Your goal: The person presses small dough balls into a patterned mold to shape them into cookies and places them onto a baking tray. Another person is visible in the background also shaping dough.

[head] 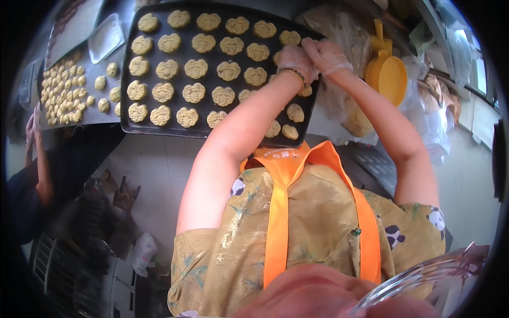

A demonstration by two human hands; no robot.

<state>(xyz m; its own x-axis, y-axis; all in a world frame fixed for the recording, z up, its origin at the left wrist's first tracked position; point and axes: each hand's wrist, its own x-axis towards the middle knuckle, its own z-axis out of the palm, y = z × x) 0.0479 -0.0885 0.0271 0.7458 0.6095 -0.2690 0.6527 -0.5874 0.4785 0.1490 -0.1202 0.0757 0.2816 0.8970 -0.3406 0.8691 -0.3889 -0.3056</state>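
Both of my hands wear clear plastic gloves and meet over the right side of a black baking tray (195,131). My left hand (294,59), with a beaded bracelet at the wrist, is curled low over the pastries there. Against it lies my right hand (326,55), its fingers reaching across towards the left one. Whatever is under or between them is hidden. Rows of flower-shaped pastries with a pressed pattern (228,71) fill most of the tray. Smooth, unpatterned dough pieces (295,113) sit in the rightmost column, nearest my body.
Left of the tray, many small dough lumps (63,95) and several larger dough balls (100,82) lie on the metal table, near a clear plastic tray (106,37). A yellow scoop (391,77) and plastic bags (350,35) are at right. Another person's hands (33,123) are at far left.
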